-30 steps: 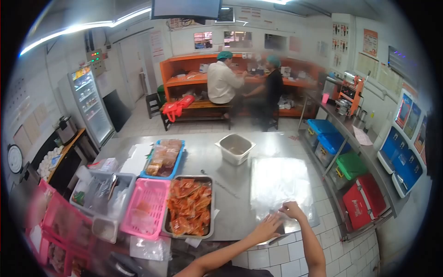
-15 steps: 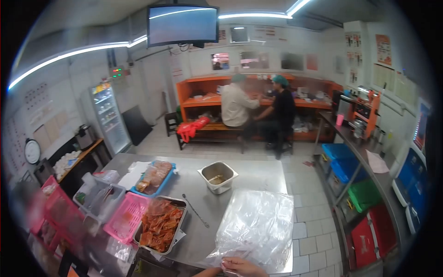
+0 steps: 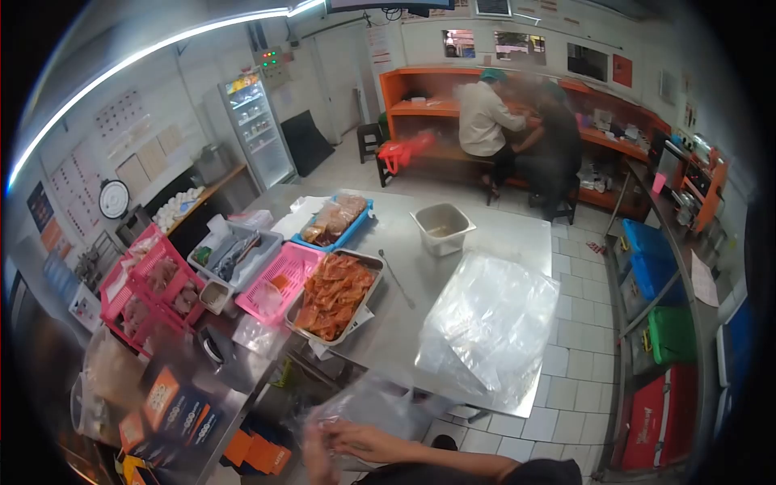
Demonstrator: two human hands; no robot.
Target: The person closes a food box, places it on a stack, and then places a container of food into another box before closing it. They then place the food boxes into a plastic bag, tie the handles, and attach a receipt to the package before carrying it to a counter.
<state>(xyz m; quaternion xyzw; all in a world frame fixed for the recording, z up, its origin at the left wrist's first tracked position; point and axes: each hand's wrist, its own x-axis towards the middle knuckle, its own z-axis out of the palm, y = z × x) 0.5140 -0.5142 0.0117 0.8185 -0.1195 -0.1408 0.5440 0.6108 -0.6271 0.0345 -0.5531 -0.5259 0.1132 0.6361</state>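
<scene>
At the bottom of the view, a clear plastic bag point(image 3: 373, 402) hangs off the near side of the steel table, loosely spread. My right hand point(image 3: 368, 441) reaches in from the right with its fingers closed on the bag's near edge. Close beside it, my left hand point(image 3: 317, 454) is blurred by motion and also grips the bag; its separate fingers are hard to make out. A stack of clear plastic bags point(image 3: 491, 323) lies flat on the table's right side. Left of the stack are a thin metal utensil point(image 3: 396, 279) and a steel tray of reddish marinated pieces point(image 3: 335, 297).
On the steel table point(image 3: 388, 212) stand a deep steel container point(image 3: 443, 229), a blue tray point(image 3: 356, 229) with bagged food and a pink basket point(image 3: 275, 291). Pink crates point(image 3: 166, 267) and orange-black boxes point(image 3: 174, 408) are at left. Two people sit at an orange counter point(image 3: 428, 107).
My view has turned left and down. My hands have moved left from the stack's near edge, and a single bag now spreads between them, apart from the stack.
</scene>
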